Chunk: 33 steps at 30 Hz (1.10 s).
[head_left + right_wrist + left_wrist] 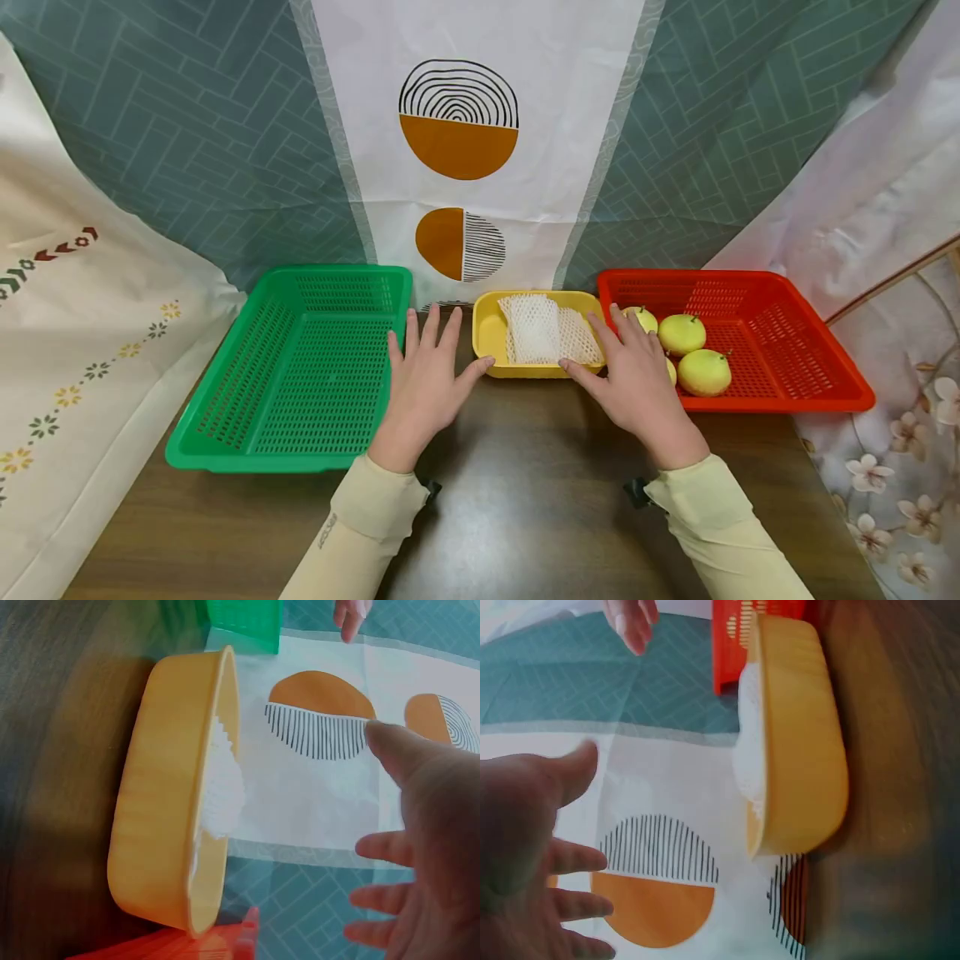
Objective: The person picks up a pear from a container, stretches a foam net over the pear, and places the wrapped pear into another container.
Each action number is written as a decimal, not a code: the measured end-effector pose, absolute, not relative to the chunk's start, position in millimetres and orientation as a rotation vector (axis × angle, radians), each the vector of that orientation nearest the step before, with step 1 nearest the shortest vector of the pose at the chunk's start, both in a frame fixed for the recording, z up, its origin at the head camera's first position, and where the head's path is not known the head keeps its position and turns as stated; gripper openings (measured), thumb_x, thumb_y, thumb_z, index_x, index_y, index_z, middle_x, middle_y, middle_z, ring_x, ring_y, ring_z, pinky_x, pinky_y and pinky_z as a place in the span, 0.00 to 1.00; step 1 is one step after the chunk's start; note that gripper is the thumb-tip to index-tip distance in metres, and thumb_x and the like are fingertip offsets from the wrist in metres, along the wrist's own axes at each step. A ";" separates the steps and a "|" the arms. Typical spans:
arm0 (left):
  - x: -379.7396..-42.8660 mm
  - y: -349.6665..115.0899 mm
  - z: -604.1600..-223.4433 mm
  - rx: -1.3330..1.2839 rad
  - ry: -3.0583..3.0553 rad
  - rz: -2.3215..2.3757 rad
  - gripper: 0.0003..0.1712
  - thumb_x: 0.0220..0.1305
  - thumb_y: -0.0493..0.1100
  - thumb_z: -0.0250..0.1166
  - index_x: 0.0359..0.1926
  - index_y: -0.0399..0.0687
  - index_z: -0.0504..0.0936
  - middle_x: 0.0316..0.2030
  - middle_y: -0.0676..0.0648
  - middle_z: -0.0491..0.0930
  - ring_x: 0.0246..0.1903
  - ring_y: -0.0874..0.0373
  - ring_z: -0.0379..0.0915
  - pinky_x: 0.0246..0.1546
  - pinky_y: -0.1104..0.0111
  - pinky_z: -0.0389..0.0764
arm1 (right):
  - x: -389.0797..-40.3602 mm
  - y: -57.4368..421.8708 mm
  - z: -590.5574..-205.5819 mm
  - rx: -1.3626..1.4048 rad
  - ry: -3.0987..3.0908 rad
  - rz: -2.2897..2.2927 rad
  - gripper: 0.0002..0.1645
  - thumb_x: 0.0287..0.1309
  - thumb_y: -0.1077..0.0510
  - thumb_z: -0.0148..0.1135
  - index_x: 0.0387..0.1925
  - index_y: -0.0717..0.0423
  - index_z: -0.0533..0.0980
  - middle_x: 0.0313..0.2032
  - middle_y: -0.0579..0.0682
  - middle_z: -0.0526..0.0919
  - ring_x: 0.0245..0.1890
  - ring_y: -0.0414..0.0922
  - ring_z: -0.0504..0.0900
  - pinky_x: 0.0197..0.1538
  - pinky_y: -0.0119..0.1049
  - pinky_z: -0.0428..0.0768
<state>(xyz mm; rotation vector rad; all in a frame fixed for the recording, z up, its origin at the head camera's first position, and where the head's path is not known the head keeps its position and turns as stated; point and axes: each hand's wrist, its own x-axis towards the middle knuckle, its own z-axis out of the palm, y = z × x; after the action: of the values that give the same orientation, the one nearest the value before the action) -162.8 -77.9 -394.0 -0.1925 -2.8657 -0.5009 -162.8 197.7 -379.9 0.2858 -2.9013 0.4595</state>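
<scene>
Two bare hands hover with spread fingers, one on each side of a small yellow tub (pixel 491 333). White foam net sleeves (pixel 536 329) lie inside that tub. The left hand (pixel 425 383) is between the tub and a green basket (pixel 288 462), holding nothing. Over the left edge of a red basket (pixel 787 333) is the right hand (pixel 637 383), also holding nothing. Several yellow-green round fruits (pixel 705 372) sit in the red basket's left part, some partly hidden by the right hand. Both wrist views show the hands raised above the tub's rim, apart from it.
All three containers stand on a dark wooden table (pixel 517 500). Behind them hangs a green and white patterned cloth (pixel 480 192). Pale floral cloths (pixel 112 333) drape at both sides, and the green basket reaches nearer the table's front than the others.
</scene>
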 end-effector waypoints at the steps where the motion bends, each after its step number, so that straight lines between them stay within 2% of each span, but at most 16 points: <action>1: -163.2 -76.3 -391.2 -0.202 -2.834 -0.537 0.46 0.58 0.76 0.45 0.71 0.59 0.55 0.72 0.44 0.52 0.72 0.41 0.39 0.66 0.40 0.44 | -162.8 198.2 -378.1 0.302 -2.871 0.490 0.49 0.51 0.24 0.50 0.67 0.47 0.62 0.70 0.58 0.56 0.69 0.61 0.53 0.65 0.64 0.54; 5: -163.4 -69.7 -383.2 -0.239 -2.706 -0.697 0.36 0.62 0.67 0.53 0.63 0.51 0.70 0.64 0.44 0.66 0.65 0.45 0.60 0.63 0.49 0.62 | -160.9 197.5 -371.0 0.311 -2.797 0.603 0.38 0.54 0.32 0.56 0.59 0.50 0.72 0.62 0.54 0.71 0.63 0.55 0.67 0.62 0.56 0.66; 9: -161.7 -63.3 -384.6 -0.252 -2.658 -0.809 0.30 0.62 0.62 0.57 0.57 0.48 0.76 0.57 0.46 0.74 0.57 0.49 0.69 0.57 0.54 0.71 | -158.8 196.0 -368.7 0.296 -2.786 0.641 0.31 0.55 0.36 0.58 0.54 0.48 0.74 0.56 0.50 0.77 0.57 0.51 0.73 0.59 0.52 0.71; 16: -159.6 -49.5 -392.4 -0.278 -2.651 -0.922 0.27 0.62 0.60 0.57 0.56 0.51 0.77 0.53 0.49 0.77 0.52 0.54 0.73 0.53 0.59 0.76 | -158.4 203.7 -366.7 0.307 -2.760 0.690 0.29 0.55 0.38 0.60 0.54 0.50 0.75 0.53 0.50 0.79 0.55 0.50 0.75 0.57 0.52 0.73; 20: -162.6 -34.0 -391.1 -0.337 -2.596 -1.097 0.26 0.62 0.60 0.58 0.56 0.54 0.77 0.50 0.53 0.78 0.49 0.58 0.74 0.50 0.63 0.78 | -160.4 217.8 -357.2 0.229 -2.741 0.775 0.32 0.54 0.35 0.59 0.55 0.47 0.74 0.54 0.50 0.78 0.53 0.51 0.74 0.54 0.54 0.75; 26: -172.9 2.2 -391.8 -0.458 -2.506 -1.352 0.20 0.62 0.57 0.60 0.53 0.58 0.79 0.41 0.54 0.80 0.39 0.61 0.75 0.41 0.69 0.79 | -163.8 256.0 -340.7 0.085 -2.717 0.844 0.33 0.54 0.33 0.56 0.56 0.45 0.74 0.53 0.52 0.78 0.47 0.52 0.74 0.46 0.54 0.78; 31: -180.2 34.8 -398.3 -0.583 -2.460 -1.506 0.18 0.63 0.52 0.60 0.53 0.55 0.80 0.35 0.56 0.80 0.32 0.67 0.74 0.34 0.78 0.77 | -169.6 292.9 -341.3 0.010 -2.718 0.818 0.32 0.57 0.35 0.54 0.55 0.49 0.74 0.52 0.56 0.79 0.47 0.55 0.76 0.47 0.53 0.75; 33: -182.4 44.6 -402.3 -0.613 -2.474 -1.548 0.18 0.64 0.51 0.60 0.54 0.55 0.79 0.34 0.57 0.80 0.31 0.68 0.73 0.32 0.80 0.76 | -172.8 303.2 -347.1 -0.007 -2.733 0.808 0.32 0.57 0.34 0.54 0.54 0.50 0.74 0.52 0.57 0.79 0.46 0.55 0.77 0.46 0.49 0.75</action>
<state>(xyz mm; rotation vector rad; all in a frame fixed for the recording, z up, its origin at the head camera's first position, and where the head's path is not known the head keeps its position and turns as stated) -182.4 44.6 -402.3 -0.6134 -2.4743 -1.5477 -172.8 303.2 -347.1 -0.0075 -2.7330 0.8080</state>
